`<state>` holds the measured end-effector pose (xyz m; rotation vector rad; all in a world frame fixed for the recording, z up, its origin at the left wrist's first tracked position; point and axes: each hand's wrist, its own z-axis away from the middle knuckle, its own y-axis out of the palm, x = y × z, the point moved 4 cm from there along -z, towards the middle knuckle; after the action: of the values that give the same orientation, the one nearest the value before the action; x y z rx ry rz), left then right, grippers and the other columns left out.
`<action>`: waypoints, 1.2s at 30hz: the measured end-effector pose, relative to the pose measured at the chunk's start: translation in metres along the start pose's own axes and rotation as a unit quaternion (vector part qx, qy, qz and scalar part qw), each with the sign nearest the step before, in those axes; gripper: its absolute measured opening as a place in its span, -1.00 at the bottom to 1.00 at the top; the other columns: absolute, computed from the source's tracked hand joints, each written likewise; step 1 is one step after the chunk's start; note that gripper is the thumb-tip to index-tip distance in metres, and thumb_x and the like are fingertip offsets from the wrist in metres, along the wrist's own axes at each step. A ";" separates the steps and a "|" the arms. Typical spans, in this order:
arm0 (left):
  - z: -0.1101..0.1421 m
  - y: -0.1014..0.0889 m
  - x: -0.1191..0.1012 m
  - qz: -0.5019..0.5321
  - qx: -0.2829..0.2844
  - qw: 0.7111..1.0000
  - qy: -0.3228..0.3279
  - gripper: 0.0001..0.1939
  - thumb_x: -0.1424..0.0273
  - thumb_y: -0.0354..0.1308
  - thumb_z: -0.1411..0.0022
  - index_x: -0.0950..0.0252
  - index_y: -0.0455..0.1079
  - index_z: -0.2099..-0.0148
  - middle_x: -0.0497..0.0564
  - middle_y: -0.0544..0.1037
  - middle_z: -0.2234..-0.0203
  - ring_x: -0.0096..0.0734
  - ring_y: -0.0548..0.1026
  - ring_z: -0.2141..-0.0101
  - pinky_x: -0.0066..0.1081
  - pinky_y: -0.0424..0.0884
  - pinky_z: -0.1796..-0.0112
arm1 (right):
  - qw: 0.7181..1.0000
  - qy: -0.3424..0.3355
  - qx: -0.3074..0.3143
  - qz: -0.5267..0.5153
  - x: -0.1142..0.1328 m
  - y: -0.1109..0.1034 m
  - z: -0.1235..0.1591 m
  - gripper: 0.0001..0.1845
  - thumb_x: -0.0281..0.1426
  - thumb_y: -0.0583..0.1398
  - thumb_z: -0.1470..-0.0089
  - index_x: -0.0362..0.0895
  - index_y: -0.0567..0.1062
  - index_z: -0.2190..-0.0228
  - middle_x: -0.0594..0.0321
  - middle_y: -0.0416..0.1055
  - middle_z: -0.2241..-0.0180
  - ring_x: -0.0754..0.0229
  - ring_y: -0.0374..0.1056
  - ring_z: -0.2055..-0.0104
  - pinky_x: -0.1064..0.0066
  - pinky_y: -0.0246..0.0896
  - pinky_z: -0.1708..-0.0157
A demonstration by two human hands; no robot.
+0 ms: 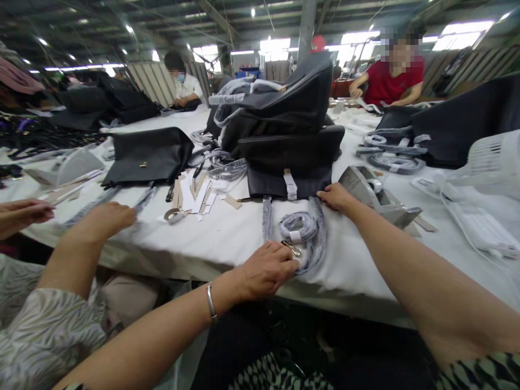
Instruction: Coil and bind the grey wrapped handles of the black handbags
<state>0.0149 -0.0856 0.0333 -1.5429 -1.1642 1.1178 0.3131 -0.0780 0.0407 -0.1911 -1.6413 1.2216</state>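
Passable cloth (227, 233) lies between the paper scraps (187, 192) and wrapped handle (267, 219)

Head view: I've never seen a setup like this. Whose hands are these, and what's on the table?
No machine here: one camera, worn on a person's head, looks forward and down at their bare hands. The left hand is at the lower end of a plastic-wrapped handle; whether it grips is unclear. The right hand touches the lower right corner of a black handbag. The white-covered table also bears a wrapped, coiled strap, a tape dispenser and paper strips. The co-worker's hand at left is someone else's.
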 end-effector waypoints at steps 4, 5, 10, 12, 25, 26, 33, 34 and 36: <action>0.007 0.010 0.004 -0.012 -0.017 1.000 0.004 -0.70 0.46 0.00 -0.28 0.22 0.32 -0.05 0.06 0.41 0.17 -0.24 0.29 0.12 -0.27 0.20 0.04 | 0.981 -0.193 -0.016 0.031 0.027 -0.010 0.053 -0.63 -0.32 0.18 -0.08 -0.13 0.42 0.05 0.12 0.48 0.14 0.09 0.38 0.12 0.28 0.24 0.09; 0.007 0.010 0.004 -0.012 -0.017 1.000 0.003 -0.70 0.45 0.01 -0.28 0.21 0.32 -0.05 0.06 0.41 0.17 -0.24 0.29 0.13 -0.26 0.20 0.04 | 0.957 -0.285 0.010 0.047 0.037 -0.009 0.072 -0.64 -0.30 0.17 -0.09 -0.10 0.43 0.05 0.15 0.47 0.12 0.09 0.37 0.11 0.28 0.23 0.07; 0.005 0.004 0.001 -0.007 -0.023 1.000 0.000 -0.70 0.45 0.02 -0.27 0.20 0.33 -0.05 0.05 0.41 0.19 -0.26 0.30 0.15 -0.28 0.22 0.06 | 0.792 -0.533 0.169 0.247 0.059 0.009 0.140 -0.78 -0.35 0.22 -0.08 -0.13 0.54 0.21 0.10 0.48 0.11 0.01 0.29 0.05 0.21 0.11 0.02; 0.005 0.003 0.000 -0.007 -0.027 1.000 0.000 -0.70 0.45 0.03 -0.27 0.20 0.34 -0.05 0.05 0.41 0.18 -0.27 0.30 0.15 -0.29 0.22 0.05 | 0.767 -0.540 0.162 0.305 0.060 0.011 0.145 -0.86 -0.41 0.21 -0.07 -0.14 0.55 0.29 0.10 0.48 0.14 0.01 0.28 0.06 0.20 0.07 0.04; 0.007 0.007 0.000 -0.046 -0.056 0.997 -0.011 -0.73 0.39 0.03 -0.29 0.18 0.35 -0.02 0.02 0.44 0.28 -0.28 0.32 0.24 -0.26 0.21 0.17 | 0.878 -0.331 -0.024 0.346 0.096 0.026 0.124 -0.67 -0.23 0.10 -0.15 -0.24 0.51 0.28 -0.06 0.46 0.20 -0.09 0.26 0.07 0.13 0.02 0.03; 0.007 0.008 0.000 -0.048 -0.060 0.997 -0.011 -0.74 0.39 0.02 -0.29 0.18 0.35 -0.02 0.02 0.43 0.29 -0.28 0.32 0.24 -0.26 0.21 0.18 | 0.870 -0.347 -0.017 0.351 0.096 0.030 0.129 -0.70 -0.26 0.12 -0.14 -0.24 0.51 0.30 -0.05 0.46 0.21 -0.08 0.26 0.06 0.11 0.00 -0.01; 0.008 0.008 0.000 -0.045 -0.116 0.992 -0.016 -0.82 0.39 0.02 -0.29 0.34 0.36 0.12 0.06 0.43 0.35 -0.27 0.32 0.25 -0.28 0.24 0.14 | 0.807 -0.480 0.095 0.332 0.068 0.032 0.168 -0.84 -0.37 0.15 -0.11 -0.19 0.50 0.32 0.09 0.44 0.25 0.00 0.25 0.08 0.11 -0.09 -0.11; 0.009 0.008 0.000 -0.040 -0.127 0.991 -0.018 -0.83 0.38 0.01 -0.29 0.35 0.36 0.16 0.06 0.43 0.35 -0.28 0.32 0.25 -0.27 0.24 0.13 | 0.800 -0.491 0.119 0.324 0.064 0.029 0.170 -0.85 -0.37 0.16 -0.11 -0.18 0.49 0.33 0.10 0.43 0.26 0.02 0.24 0.10 0.15 -0.04 -0.07; 0.011 0.009 0.000 -0.039 -0.146 0.988 -0.019 -0.85 0.38 0.01 -0.30 0.32 0.37 0.21 0.05 0.45 0.35 -0.27 0.33 0.23 -0.24 0.23 0.10 | 0.788 -0.509 0.152 0.311 0.058 0.024 0.174 -0.87 -0.38 0.16 -0.11 -0.18 0.49 0.35 0.12 0.42 0.27 0.04 0.23 0.12 0.21 0.03 0.00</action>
<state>0.0056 -0.0856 0.0224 -1.6846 -1.4524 0.9602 0.1401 -0.1366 0.0673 0.2080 -2.3287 2.3499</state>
